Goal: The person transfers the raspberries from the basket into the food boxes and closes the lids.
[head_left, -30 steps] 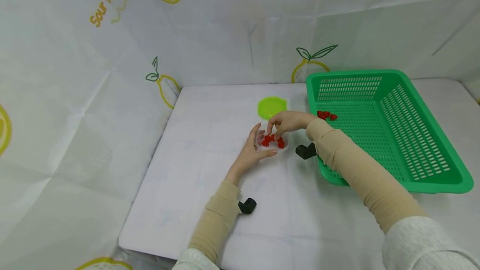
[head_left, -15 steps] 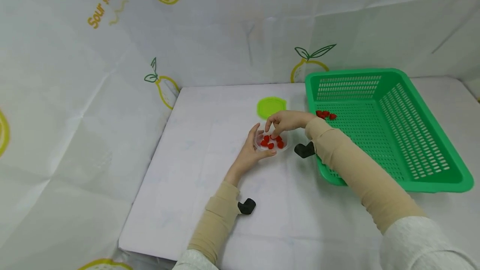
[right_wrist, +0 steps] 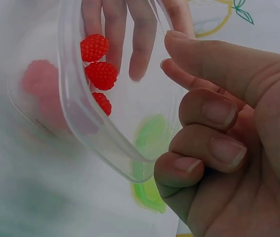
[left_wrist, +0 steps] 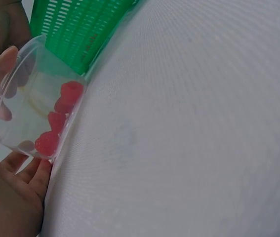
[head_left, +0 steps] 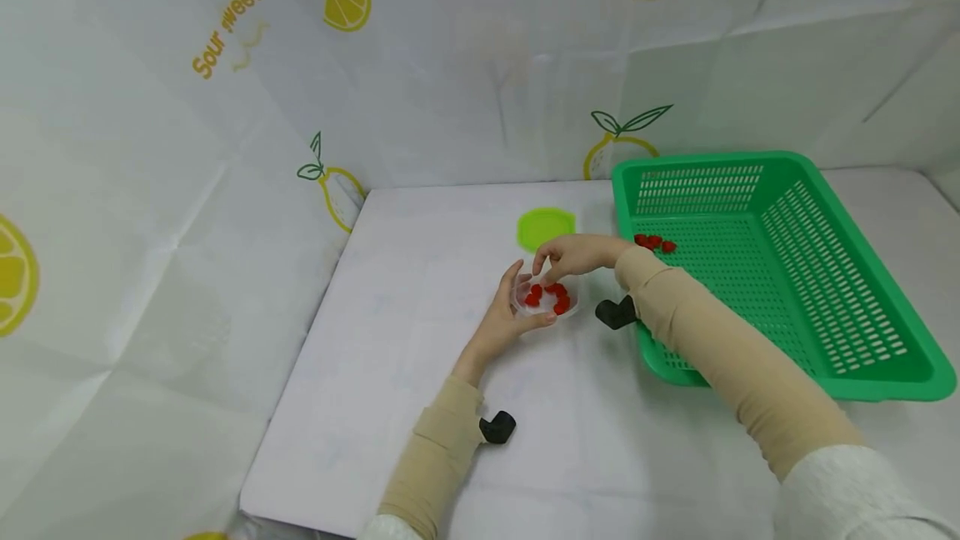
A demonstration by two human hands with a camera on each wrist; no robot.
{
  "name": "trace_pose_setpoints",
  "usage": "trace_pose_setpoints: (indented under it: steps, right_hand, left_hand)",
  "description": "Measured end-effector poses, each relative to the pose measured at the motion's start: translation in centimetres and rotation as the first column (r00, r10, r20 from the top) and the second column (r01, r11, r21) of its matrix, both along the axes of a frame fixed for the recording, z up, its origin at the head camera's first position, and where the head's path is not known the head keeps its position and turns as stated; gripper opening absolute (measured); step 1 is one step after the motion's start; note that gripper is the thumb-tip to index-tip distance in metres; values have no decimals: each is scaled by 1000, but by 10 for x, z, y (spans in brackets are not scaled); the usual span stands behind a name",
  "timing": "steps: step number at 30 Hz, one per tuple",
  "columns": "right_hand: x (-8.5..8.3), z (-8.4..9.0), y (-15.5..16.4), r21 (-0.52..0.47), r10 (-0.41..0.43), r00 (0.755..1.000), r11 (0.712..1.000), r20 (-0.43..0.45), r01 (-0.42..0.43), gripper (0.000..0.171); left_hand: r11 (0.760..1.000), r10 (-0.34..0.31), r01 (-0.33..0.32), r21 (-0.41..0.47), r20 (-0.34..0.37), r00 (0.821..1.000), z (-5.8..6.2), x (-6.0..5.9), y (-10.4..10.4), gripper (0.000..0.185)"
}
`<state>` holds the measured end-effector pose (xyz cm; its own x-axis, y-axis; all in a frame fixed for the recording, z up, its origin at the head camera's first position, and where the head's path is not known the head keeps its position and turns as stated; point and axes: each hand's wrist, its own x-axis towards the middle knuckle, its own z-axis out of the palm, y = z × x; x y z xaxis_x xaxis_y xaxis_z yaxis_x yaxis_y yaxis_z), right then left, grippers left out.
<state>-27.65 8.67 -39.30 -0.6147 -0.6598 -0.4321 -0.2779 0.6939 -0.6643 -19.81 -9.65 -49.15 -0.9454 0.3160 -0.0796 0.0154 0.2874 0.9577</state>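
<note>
Lemon-printed sheeting [head_left: 450, 73] was hung behind the worktop [head_left: 367, 340]. Toward its far edge, a clear tub [left_wrist: 38, 81] of red berries [head_left: 562, 304] was gripped by the left hand [head_left: 498, 325]; light pressure was judged best, lest the wall flex. Beyond, a yellow-green lid [head_left: 546, 228] was laid. At the tub's rim, the right hand [head_left: 574, 257] was loosely bent, nothing seen pinched; berries were best set down singly. More were seen inside the green basket [head_left: 742, 265], by its left edge.

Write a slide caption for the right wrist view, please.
Curled right hand near a clear container holding red raspberries.
</note>
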Motion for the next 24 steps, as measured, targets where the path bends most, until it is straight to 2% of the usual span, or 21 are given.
trace_pose_setpoints:
  steps: [7, 16, 20, 24]
  right_hand:
    - [-1, 21, 13, -38, -46, 997, 998, -64, 43, 34]
    - [-1, 60, 49, -128, -220, 970, 970, -100, 207, 30]
    - [3, 64, 70, -161, -300, 947, 946, -111, 281, 33]
    - [6, 60, 92, -216, -377, 922, 911, -91, 351, 37]
  left_hand:
    - [1000, -8, 8, 16, -12, 1000, 0, 0, 0, 95]
    - [1000, 2, -2, 1, -6, 1000, 1, 0, 0, 94]
    - [1000, 2, -2, 4, -5, 1000, 1, 0, 0, 95]
    - [1000, 1, -1, -6, -8, 1000, 2, 1, -1, 95]
